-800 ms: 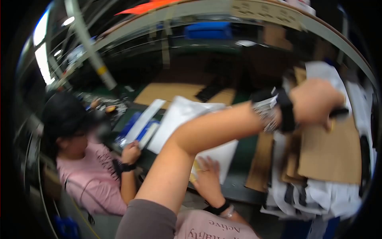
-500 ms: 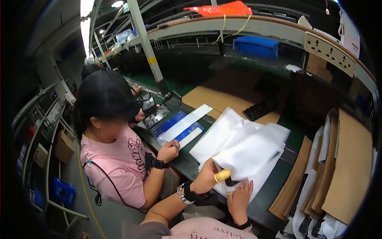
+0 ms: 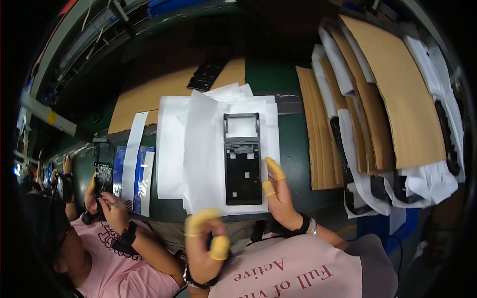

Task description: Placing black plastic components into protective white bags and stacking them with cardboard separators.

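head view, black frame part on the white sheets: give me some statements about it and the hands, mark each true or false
1. The black frame part lies flat on the white sheets. True.
2. The right hand grips the frame part and lifts it. False: it rests beside the part's right edge, fingers spread on the sheet.
3. The left hand holds a cardboard sheet. False: it is raised near the table edge, holding nothing.
4. Both hands wear yellow finger cots. True.
5. Stacks of brown cardboard lie to the right. True.
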Action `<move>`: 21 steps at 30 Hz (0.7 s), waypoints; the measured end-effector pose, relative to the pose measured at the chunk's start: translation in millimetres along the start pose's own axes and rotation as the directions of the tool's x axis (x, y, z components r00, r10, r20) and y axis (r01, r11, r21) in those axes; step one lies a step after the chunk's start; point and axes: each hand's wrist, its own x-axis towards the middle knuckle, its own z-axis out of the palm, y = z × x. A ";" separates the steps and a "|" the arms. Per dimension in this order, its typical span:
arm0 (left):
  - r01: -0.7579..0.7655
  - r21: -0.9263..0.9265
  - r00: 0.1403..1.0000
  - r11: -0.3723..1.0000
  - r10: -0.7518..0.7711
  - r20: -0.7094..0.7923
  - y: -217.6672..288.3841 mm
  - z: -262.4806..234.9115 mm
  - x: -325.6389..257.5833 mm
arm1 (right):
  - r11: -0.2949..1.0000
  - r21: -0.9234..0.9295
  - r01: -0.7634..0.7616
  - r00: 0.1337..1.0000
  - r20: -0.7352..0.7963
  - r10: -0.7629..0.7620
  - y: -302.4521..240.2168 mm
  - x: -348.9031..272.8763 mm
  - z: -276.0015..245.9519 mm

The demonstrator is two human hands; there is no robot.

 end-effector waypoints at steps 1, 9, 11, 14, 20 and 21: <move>-0.022 0.010 0.936 1.000 0.017 0.352 8.6 5.3 9.2 | 1.000 -0.004 -0.002 1.000 -0.016 0.002 0.0 -0.4 -0.8; -0.280 0.747 0.946 0.603 0.304 0.109 -53.3 51.1 60.2 | 0.812 -0.567 0.137 0.986 0.157 -0.056 -11.1 5.5 -17.2; 0.099 0.369 0.995 0.924 -0.098 -0.022 -47.5 48.5 65.4 | 0.796 -0.591 0.130 0.986 0.162 -0.041 -10.3 5.7 -20.9; 0.191 -0.199 0.973 0.961 -0.159 0.165 -51.7 33.5 70.6 | 0.727 -0.648 0.226 0.965 0.251 -0.076 -9.1 5.7 -18.6; -0.009 -0.424 0.987 0.906 0.077 0.144 19.8 43.0 44.8 | 0.834 -0.540 0.111 0.962 0.269 0.046 2.5 6.9 -28.4; -0.010 -0.466 0.995 0.885 0.056 0.085 25.7 45.8 38.8 | 0.879 -0.473 0.052 0.960 0.266 0.086 -1.0 7.7 -28.3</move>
